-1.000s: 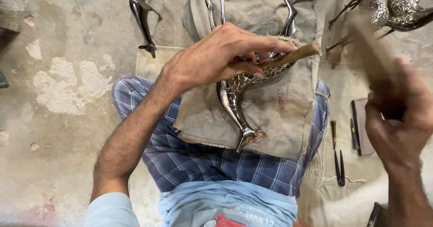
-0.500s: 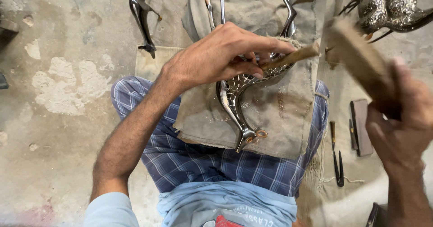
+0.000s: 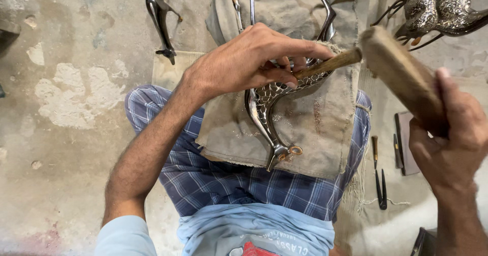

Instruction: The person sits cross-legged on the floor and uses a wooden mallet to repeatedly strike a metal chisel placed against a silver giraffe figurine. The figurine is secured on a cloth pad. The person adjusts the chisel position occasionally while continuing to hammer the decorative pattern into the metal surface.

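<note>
My left hand [image 3: 254, 63] grips a wooden-handled chisel [image 3: 328, 64] and presses its tip onto a shiny curved metal figure [image 3: 264, 116] with a scale pattern. The figure lies on a beige cloth [image 3: 315, 139] spread over my lap. My right hand [image 3: 450, 139] holds a wooden mallet [image 3: 399, 70], whose head touches the butt end of the chisel handle at the upper right.
A dark metal figure [image 3: 160, 17] lies on the concrete floor [image 3: 66, 108] at upper left. Patterned metal figures [image 3: 437, 7] sit at the top right. Small hand tools [image 3: 378, 177] and a flat stone [image 3: 406, 144] lie on the floor to the right.
The mallet in my right hand has swung left and down from a raised position until its head meets the chisel handle. My left hand and the figure have stayed in place.
</note>
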